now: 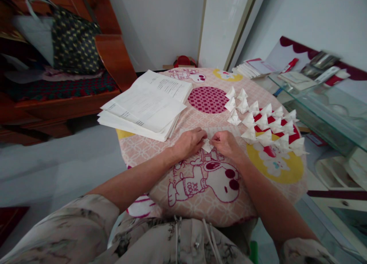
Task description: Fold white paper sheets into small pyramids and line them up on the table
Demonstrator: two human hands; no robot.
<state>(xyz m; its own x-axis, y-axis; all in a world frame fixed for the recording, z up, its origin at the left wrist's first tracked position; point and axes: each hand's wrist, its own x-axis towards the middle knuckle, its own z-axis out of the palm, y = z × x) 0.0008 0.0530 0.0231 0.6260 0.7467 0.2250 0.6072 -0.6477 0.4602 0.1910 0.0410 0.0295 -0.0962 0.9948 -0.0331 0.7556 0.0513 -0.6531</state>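
Observation:
Between my two hands, over the near middle of the round table, is a small piece of folded white paper (207, 145). My left hand (190, 142) pinches its left side with the fingers closed. On the right side, my right hand (226, 143) grips it with thumb and fingertips. Several finished-looking folded paper pieces (262, 122) stand in rows to the right of my right hand, pointed ends up. Left of my hands lies a thick stack of printed paper sheets (146, 103), its upper sheets fanned askew.
A patterned cloth (183, 206) with cartoon dogs covers the table. At the right stands a glass shelf (323, 107) with metal cups (323, 59) and a notepad. A wooden bench (114, 57) carrying a dark patterned bag (74, 42) is at the left.

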